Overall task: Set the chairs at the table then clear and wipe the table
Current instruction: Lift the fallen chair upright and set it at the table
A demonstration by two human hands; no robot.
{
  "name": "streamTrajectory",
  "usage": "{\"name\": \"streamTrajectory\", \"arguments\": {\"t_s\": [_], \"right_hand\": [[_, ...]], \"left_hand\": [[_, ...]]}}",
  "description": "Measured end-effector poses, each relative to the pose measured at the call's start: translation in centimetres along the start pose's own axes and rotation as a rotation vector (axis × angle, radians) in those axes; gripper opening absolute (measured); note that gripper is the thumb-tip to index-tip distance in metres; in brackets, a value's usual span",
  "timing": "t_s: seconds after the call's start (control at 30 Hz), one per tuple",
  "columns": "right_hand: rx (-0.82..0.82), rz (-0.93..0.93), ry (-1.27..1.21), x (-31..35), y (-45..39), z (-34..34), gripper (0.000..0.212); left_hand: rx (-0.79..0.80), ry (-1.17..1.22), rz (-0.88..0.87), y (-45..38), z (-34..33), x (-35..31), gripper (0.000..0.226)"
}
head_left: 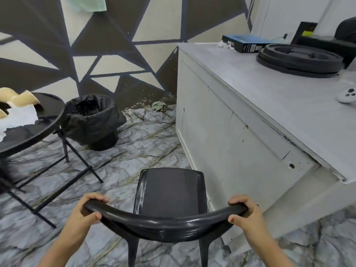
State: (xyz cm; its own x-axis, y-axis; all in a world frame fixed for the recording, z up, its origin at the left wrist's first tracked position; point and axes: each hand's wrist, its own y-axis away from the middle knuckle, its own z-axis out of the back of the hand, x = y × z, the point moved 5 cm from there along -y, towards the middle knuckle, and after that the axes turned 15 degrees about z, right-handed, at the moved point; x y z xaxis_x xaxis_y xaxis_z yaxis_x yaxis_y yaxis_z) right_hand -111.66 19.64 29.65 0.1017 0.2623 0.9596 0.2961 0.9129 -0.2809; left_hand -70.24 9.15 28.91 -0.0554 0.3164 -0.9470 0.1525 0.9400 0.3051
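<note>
Chair (169, 197) first: I stand behind it with both hands on the ends of its curved top rail, my left hand (86, 211) wrapped round the left tip and my right hand (244, 211) wrapped round the right tip, fingers curled over the rail and thumbs tucked under. The chair stands on the marbled floor (134, 151) with its seat facing away from me, just beside the pale cabinet (221, 122) on its right. The round black worktop (52, 120) it belongs at is well to the chair's left and further from me, on thin crossed legs that splay out toward the chair. Beyond the chair, between worktop and cabinet, sits a bin lined with a black bag (92, 118).

I judge the setting of chairs is barely begun; paper cups (19, 99) and a crumpled white paper (17, 118) lie on the worktop, so clearing and wiping are not yet done.

To do this step well, I should keep the even grip at both rail ends so the chair does not twist, lift or tip it slightly so the legs do not scrape the floor, swing it left away from the cabinet, and turn the seat toward the worktop. The risk I see is catching a chair leg on the worktop's splayed legs or nudging the bin, so I should approach slowly and set it down square.
</note>
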Motion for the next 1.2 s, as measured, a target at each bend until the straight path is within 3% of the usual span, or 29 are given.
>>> {"name": "streamTrajectory", "arguments": {"t_s": [0.17, 0.27, 0.4, 0.47, 0.57, 0.6, 0.73, 0.87, 1.2], "right_hand": [[-0.012, 0.007, -0.009, 0.0, -1.6, 0.3, 0.074], [0.003, -0.011, -0.056, 0.7, -3.4, -0.2, 0.063], [-0.011, 0.017, -0.011, 1.6, -6.1, -0.5, 0.069], [0.016, 0.036, 0.043, 2.2, -7.5, -0.7, 0.061], [0.028, 0.011, 0.042, 2.2, -9.4, -0.6, 0.025], [0.029, -0.003, 0.032, 2.1, -9.9, -0.6, 0.026], [-0.039, -0.047, -0.021, 1.8, -11.3, -1.1, 0.073], [-0.126, -0.023, -0.123, 1.7, -14.7, -2.3, 0.074], [0.086, 0.112, -0.148, 6.5, -30.5, -17.2, 0.066]], "left_hand": [[0.019, 0.110, 0.020, -0.3, -0.3, -0.3, 0.069], [0.018, 0.119, -0.002, -1.3, -0.9, -1.5, 0.067], [-0.002, 0.128, -0.051, -3.8, -1.6, -3.9, 0.065], [0.010, 0.109, -0.058, -5.2, -1.9, -5.2, 0.058], [-0.002, 0.041, -0.064, -6.8, -2.3, -6.7, 0.061], [-0.010, 0.015, -0.077, -7.2, -2.3, -7.1, 0.065], [-0.033, -0.019, -0.119, -8.6, -2.3, -7.7, 0.076], [-0.088, 0.023, -0.144, -10.8, -1.8, -8.7, 0.062], [-0.300, 0.291, -0.215, -16.0, 7.9, -13.8, 0.060]]}}
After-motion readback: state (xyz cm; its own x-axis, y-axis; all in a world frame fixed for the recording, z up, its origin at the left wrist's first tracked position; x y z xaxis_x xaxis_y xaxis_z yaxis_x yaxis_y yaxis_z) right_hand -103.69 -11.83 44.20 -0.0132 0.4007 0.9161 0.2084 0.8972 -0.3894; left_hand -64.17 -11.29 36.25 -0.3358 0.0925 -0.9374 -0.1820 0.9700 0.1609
